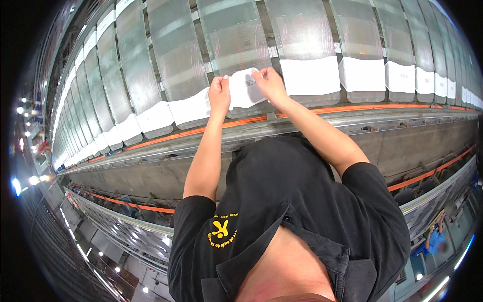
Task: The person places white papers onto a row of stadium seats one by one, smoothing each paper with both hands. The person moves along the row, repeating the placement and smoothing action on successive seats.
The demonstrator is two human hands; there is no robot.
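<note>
A white fabric piece (pixel 245 90) with a small dark oval mark is held between both my hands against a long row of clear plastic-covered panels (pixel 235 40). My left hand (pixel 219 95) pinches its left edge. My right hand (pixel 269 84) pinches its upper right corner. Both my forearms reach up from my black shirt (pixel 282 201). Neighbouring panels carry similar white pieces (pixel 310 75) along their lower ends.
An orange strip (pixel 352 108) runs along a grey metal rail (pixel 302 126) below the panels. Beneath it lies a second rail with orange bars (pixel 121 203). Another person in blue (pixel 435 240) stands far at the lower right. Lamps shine at the left.
</note>
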